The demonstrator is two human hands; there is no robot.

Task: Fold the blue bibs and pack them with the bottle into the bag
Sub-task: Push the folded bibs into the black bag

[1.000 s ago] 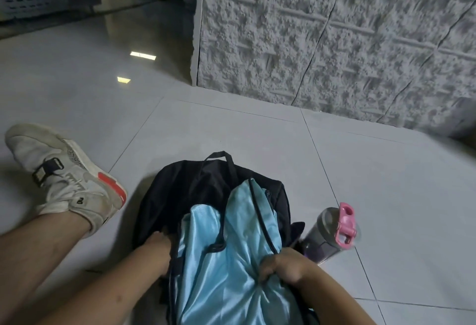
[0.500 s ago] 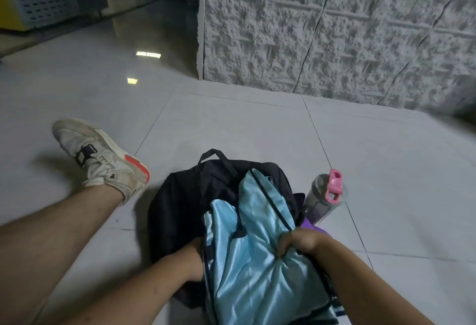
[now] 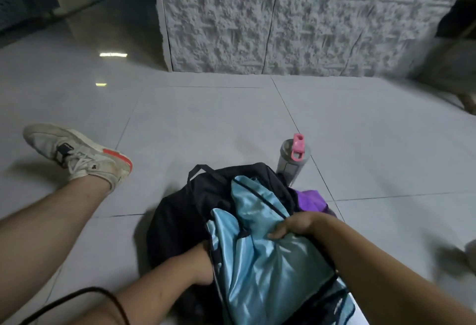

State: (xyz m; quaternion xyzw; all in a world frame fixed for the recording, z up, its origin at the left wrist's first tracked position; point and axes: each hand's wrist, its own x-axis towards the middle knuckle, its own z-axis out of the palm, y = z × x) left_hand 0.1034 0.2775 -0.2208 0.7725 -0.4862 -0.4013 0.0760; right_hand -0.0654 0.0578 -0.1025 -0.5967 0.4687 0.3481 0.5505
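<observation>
Here, right hand (image 3: 293, 227) grips glossy satin bibs (image 3: 265, 255); left hand's grip hidden.

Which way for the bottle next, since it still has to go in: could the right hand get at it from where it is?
Probably yes. The bottle stands upright on the bare floor beyond the bag, with nothing over its lid. But the right hand grips the blue bibs and must let go first.

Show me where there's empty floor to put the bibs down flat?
Bare tiles lie between the bag and the textured wall, and right of the bottle. It is crowded near the sneaker, and around the bag, where both arms, blue bibs and purple cloth bunch.
</observation>
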